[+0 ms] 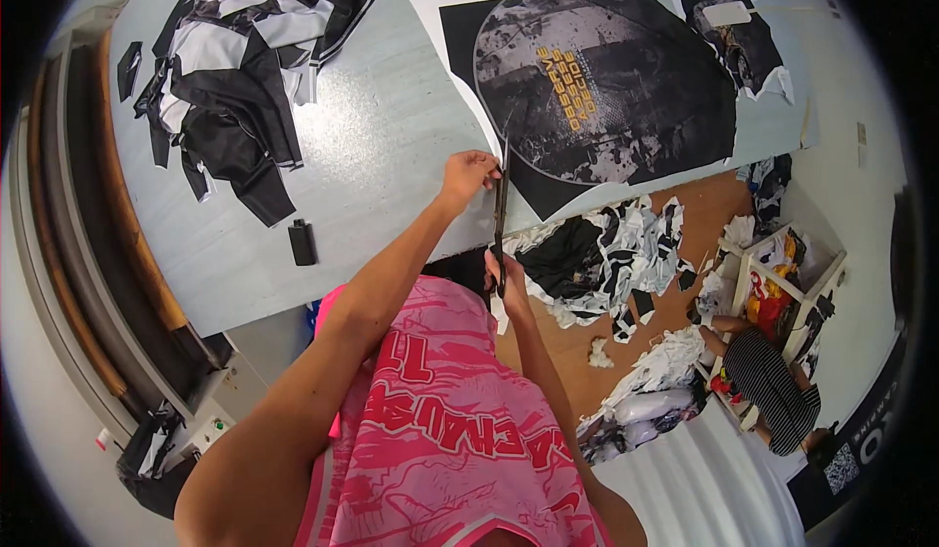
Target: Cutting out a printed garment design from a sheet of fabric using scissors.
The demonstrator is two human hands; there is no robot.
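Observation:
A dark printed fabric panel (626,97) with grey splatter and yellow lettering lies on the table, a curved outline running along its lower left. White and black margins show outside that outline. My right hand (507,278), at the table's near edge, is closed round the handles of long dark scissors (501,209). Their blades point away from me and reach the panel's left side. Closed in a pinch, my left hand (471,173) holds the panel's white edge just left of the blades. Its fingertips partly hide the edge they grip.
Black and white cut garment pieces (225,87) are heaped at the table's far left. A small black bottle-shaped object (302,243) lies nearer. Another printed piece (734,33) sits far right. Scraps (606,253) cover the floor right of the table, where a person in a striped top (773,386) bends beside bins (782,283).

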